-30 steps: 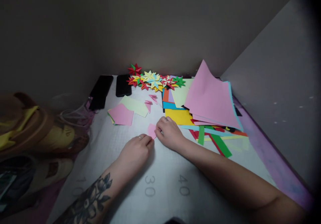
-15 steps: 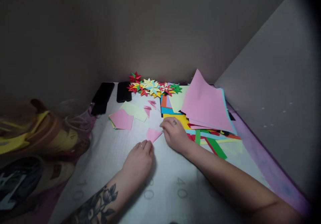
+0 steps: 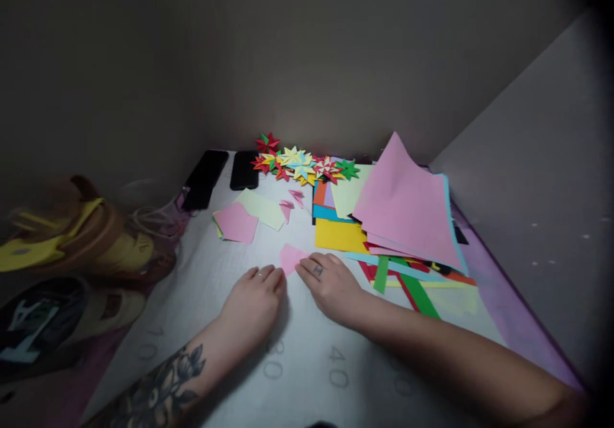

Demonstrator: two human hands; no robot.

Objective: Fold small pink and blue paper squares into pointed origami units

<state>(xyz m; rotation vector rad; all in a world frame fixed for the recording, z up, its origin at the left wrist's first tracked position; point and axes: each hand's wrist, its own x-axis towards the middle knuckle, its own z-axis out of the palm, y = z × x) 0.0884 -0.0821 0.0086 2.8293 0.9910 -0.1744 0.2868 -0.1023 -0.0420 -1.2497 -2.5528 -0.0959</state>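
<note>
A small folded pink paper (image 3: 291, 258) lies on the white mat (image 3: 307, 325) between my two hands. My left hand (image 3: 256, 297) has its bent fingers together at the paper's lower left corner. The fingers of my right hand (image 3: 329, 284) press on its right side and cover that edge. Two small folded pink pieces (image 3: 286, 209) rest farther back, beside a pale green sheet (image 3: 263, 209) and a pink square (image 3: 237, 222) lying on other squares.
Folded paper stars (image 3: 302, 164) are heaped at the back. Large pink sheets (image 3: 403, 204), a yellow sheet (image 3: 339, 235) and green strips (image 3: 417, 293) lie on the right. Two black phones (image 3: 244, 171) sit back left; bags (image 3: 110, 236) stand at the left edge.
My right hand has come down from above the paper's right corner onto its right side. The view has shifted slightly, and my left hand stays at the lower left corner.
</note>
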